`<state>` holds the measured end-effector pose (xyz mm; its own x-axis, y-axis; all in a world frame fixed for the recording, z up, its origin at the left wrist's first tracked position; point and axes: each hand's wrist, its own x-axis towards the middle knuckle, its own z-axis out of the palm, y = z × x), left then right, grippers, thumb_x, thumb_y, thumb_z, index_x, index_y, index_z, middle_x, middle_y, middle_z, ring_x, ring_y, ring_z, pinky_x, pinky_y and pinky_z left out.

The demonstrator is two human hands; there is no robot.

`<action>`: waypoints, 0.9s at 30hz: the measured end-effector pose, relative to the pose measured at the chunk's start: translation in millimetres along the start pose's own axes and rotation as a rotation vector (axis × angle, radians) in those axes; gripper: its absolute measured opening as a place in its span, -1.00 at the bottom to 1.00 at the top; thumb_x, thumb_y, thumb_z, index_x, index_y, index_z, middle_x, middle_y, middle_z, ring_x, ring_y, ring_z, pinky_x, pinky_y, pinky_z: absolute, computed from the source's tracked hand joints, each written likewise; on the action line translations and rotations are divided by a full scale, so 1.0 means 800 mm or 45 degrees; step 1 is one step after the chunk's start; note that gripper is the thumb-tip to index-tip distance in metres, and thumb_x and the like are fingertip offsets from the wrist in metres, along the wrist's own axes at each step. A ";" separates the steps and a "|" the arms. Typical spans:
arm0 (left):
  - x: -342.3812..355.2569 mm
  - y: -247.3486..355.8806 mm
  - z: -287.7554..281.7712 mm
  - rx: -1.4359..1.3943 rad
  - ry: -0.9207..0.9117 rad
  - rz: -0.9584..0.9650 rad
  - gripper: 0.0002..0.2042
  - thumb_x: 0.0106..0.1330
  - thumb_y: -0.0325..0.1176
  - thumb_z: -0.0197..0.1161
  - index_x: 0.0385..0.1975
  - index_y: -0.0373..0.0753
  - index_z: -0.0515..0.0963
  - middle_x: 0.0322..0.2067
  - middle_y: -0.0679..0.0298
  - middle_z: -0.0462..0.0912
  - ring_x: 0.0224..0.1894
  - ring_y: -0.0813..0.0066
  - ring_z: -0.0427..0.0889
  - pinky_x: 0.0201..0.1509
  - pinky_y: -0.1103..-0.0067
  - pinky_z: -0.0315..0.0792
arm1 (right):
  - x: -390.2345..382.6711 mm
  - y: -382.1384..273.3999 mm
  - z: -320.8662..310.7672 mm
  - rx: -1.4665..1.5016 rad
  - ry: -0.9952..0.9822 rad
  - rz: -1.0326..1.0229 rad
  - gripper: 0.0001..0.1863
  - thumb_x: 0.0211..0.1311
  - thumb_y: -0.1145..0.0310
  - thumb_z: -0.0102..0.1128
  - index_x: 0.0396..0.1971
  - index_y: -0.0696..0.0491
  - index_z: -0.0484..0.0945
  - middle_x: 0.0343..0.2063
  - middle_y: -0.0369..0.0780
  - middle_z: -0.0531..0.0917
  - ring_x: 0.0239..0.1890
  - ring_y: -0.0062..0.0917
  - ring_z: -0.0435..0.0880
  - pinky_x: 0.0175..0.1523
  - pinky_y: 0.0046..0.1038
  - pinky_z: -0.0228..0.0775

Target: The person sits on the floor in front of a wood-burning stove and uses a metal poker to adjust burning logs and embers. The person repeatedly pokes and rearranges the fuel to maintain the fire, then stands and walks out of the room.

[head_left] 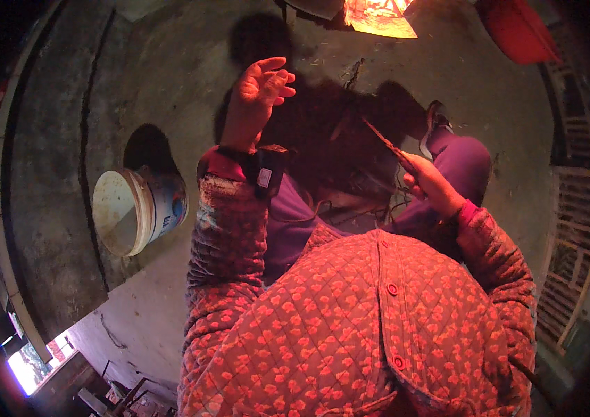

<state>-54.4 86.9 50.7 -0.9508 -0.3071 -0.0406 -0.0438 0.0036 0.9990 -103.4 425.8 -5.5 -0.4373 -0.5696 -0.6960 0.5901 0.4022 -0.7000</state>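
My left hand (260,87) is raised palm up, fingers apart and slightly curled, with nothing visible in it; a dark device (268,174) is at that wrist. My right hand (430,181) grips a long, thin stick-like thing (381,135), angled up and to the left over the shadowed floor. Whether it is one piece or two, I cannot tell. Between my legs lie what look like thin sticks (368,201), dim in shadow. Ahead of me, at the top edge, is a brightly glowing orange opening (378,15).
A white plastic bucket (118,208) stands to my left beside a concrete ledge (52,174). A red basin (513,28) is at the upper right. Slatted crates or racks (572,243) line the right side. My bent right leg and shoe (436,121) are on the concrete floor.
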 end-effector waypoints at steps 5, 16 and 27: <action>-0.001 0.000 -0.001 -0.009 -0.021 0.003 -0.63 0.28 -0.19 0.15 0.03 -0.19 0.39 -0.18 0.25 0.58 -0.27 0.59 0.58 -0.18 0.64 0.38 | 0.043 0.012 0.020 -0.423 0.144 -0.144 -0.63 0.21 0.11 0.05 -0.14 0.08 0.51 -0.58 -0.33 0.52 -0.50 -0.60 0.52 -0.41 -0.53 0.34; 0.001 -0.006 -0.002 -0.060 -0.032 0.055 -0.58 0.24 -0.16 0.20 0.02 -0.23 0.37 -0.25 0.26 0.60 -0.33 0.59 0.59 -0.24 0.65 0.37 | 0.026 0.001 0.017 -0.250 0.028 0.143 -0.61 0.19 0.26 0.11 0.01 0.04 0.39 -0.64 -0.48 0.36 -0.71 -0.83 0.21 -0.67 -0.71 -0.01; 0.011 -0.013 -0.013 -0.020 -0.076 -0.019 -0.55 0.22 -0.15 0.20 0.05 -0.23 0.36 -0.23 0.26 0.58 -0.29 0.57 0.57 -0.20 0.63 0.39 | -0.198 -0.009 0.010 0.253 0.113 -0.011 -0.49 0.16 0.39 0.13 0.13 0.11 0.28 -0.60 -0.41 0.38 -0.67 -0.80 0.25 -0.60 -0.74 0.06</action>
<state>-58.8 74.6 39.9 -0.9668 -0.2495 -0.0561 -0.0539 -0.0156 0.9984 -32.7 507.1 110.6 -0.4957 -0.5036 -0.7076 0.7045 0.2432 -0.6667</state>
